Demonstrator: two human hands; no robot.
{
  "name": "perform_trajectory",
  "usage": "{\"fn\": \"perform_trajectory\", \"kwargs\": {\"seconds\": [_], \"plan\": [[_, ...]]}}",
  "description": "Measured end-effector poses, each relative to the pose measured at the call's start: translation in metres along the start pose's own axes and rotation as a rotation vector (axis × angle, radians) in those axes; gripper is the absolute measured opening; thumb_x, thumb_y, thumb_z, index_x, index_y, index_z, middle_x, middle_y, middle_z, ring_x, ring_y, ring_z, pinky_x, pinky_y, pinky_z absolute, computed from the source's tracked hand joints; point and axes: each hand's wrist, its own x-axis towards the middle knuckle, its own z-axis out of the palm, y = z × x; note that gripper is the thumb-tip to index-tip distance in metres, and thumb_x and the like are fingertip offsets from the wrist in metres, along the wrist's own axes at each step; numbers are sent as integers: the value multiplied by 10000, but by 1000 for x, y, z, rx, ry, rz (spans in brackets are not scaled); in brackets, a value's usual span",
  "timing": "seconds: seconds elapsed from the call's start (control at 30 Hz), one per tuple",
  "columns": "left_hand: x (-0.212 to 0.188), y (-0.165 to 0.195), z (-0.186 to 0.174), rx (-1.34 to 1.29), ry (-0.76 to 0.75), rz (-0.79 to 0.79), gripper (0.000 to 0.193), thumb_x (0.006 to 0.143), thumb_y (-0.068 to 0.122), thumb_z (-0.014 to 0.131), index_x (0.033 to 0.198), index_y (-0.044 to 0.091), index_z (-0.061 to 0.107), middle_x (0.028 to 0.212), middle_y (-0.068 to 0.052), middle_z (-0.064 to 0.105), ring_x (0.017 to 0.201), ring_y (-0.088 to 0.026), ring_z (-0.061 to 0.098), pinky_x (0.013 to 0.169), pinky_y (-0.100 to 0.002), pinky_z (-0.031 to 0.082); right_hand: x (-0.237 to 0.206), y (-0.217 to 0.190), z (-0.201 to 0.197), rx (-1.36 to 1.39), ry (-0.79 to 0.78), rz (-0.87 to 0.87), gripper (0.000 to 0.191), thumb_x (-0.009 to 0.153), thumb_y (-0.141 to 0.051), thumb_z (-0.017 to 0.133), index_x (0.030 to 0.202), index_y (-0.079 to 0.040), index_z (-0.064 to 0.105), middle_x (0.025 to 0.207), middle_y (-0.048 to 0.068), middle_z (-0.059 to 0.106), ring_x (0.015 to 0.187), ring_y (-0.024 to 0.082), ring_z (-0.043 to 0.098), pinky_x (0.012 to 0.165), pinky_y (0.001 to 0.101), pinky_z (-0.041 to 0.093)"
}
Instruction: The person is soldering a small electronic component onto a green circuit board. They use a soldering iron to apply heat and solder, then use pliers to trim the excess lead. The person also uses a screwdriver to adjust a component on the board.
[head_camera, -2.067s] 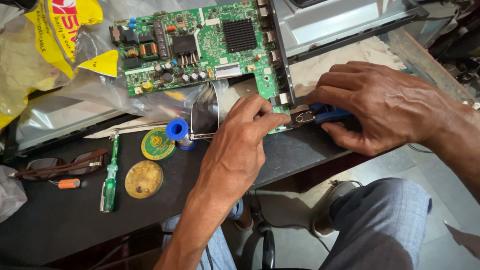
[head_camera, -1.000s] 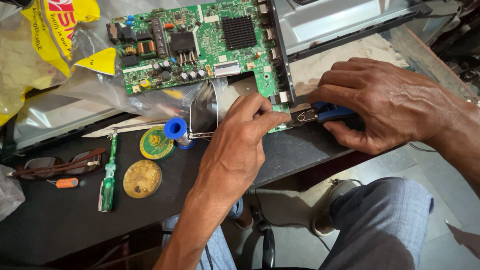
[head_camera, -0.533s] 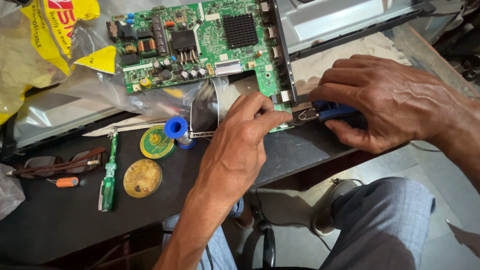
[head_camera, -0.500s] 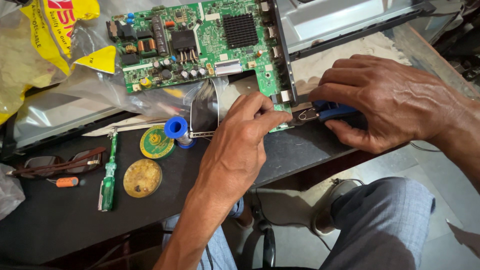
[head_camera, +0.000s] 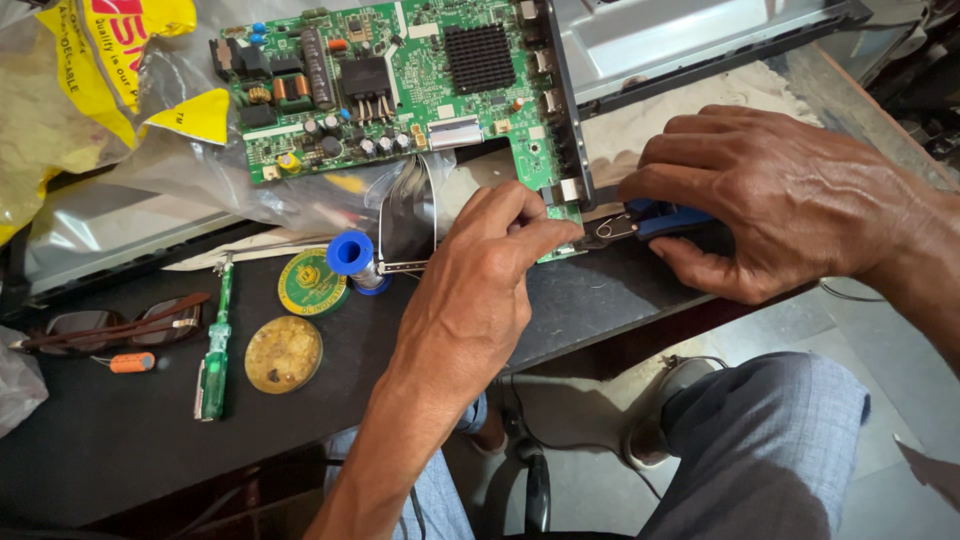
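Dark workbench (head_camera: 120, 450): both hands pinch at green circuit board (head_camera: 400, 80) edge.

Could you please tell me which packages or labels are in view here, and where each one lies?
Plastic bag: top left, crumpled, clear and yellow with red print.
Triangular label: yellow, on the bag beside the circuit board.
Round tin: green-and-yellow lid label, on the black table.
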Motion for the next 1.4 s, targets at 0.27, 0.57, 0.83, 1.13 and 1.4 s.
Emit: {"fn": "perform_trajectory", "kwargs": {"seconds": [0.27, 0.57, 0.83, 1.13, 1.4], "plan": [[0, 1, -1, 6, -7, 0, 430, 796, -178, 565, 1119, 32, 754, 1050, -119, 609, 1051, -293, 632, 909, -413, 524, 0, 0, -2, 4, 7, -15, 507, 647, -263, 786, 1108, -85, 675, 912, 102, 653, 886, 336, 655, 836, 467, 539], [-1, 1, -1, 2, -18, -11, 468, 770, -196, 561, 1129, 36, 753, 1057, -114, 613, 1037, -285, 632, 893, -408, 528, 0, -1, -5, 18, 12, -11, 505, 644, -272, 786, 1098, -81, 673, 920, 108, 648, 903, 350, 652, 838, 470, 535], [-1, 1, 0, 9, -2, 7, 442, 792, -193, 582, 1128, 34, 757, 1055, -111, 611, 1046, -283, 635, 908, -408, 531, -1, 0, -3, 9, 6, 1, 522, 650, -288, 778, 1124, -93, 684, 941, 102, 665, 915, 349, 662, 843, 470, 541], [-1, 1, 0, 5, -9, -8, 428, 811, -181, 570, 1133, 30, 756, 1054, -108, 610, 1050, -273, 635, 917, -406, 536, -1, 1, -3, 9, -4, -3, 522, 658, -278, 770, 1137, -89, 684, 910, 103, 675, 883, 350, 676, 814, 472, 555], [-3, -3, 4, 11, -9, -2, 436, 812, -184, 560, 1133, 37, 757, 1068, -113, 613, 1057, -286, 634, 919, -406, 534, 0, -1, 4, -26, 69, -43, 497, 715, -408, 824, 1049, -67, 686, 900, 110, 682, 860, 349, 690, 774, 451, 566]]}}
